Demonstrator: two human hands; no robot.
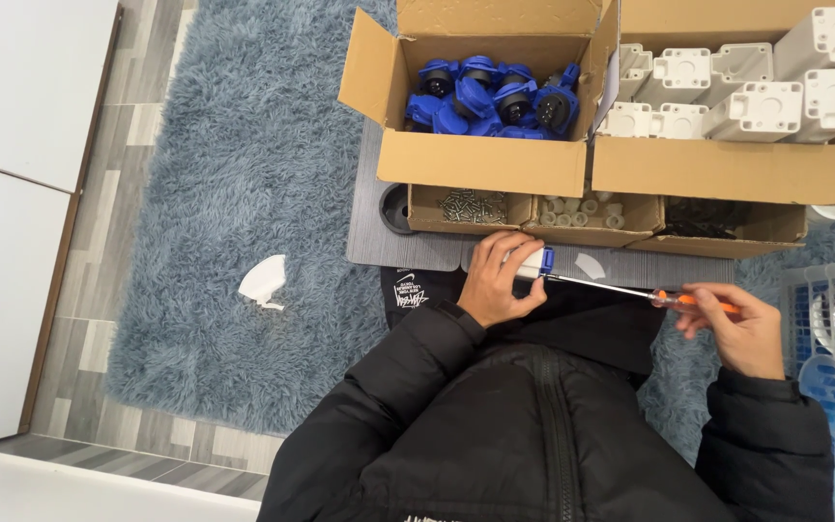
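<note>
screwdriver (649,293) runs level between both hands: right hand (741,329) pinches its orange handle, left hand (497,278) clenches a white-and-blue connector (533,261) steady against the tip, just before the small box of screws (473,206).

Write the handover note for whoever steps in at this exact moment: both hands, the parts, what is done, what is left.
Left hand: closed around a white part with a blue socket.
Right hand: holds the orange-handled screwdriver, tip at the socket.
Parts: blue sockets in the left carton, white housings in the right carton, screws in the small tray.
Done: socket is on the housing.
Left: whether the screws are tight cannot be seen.
</note>
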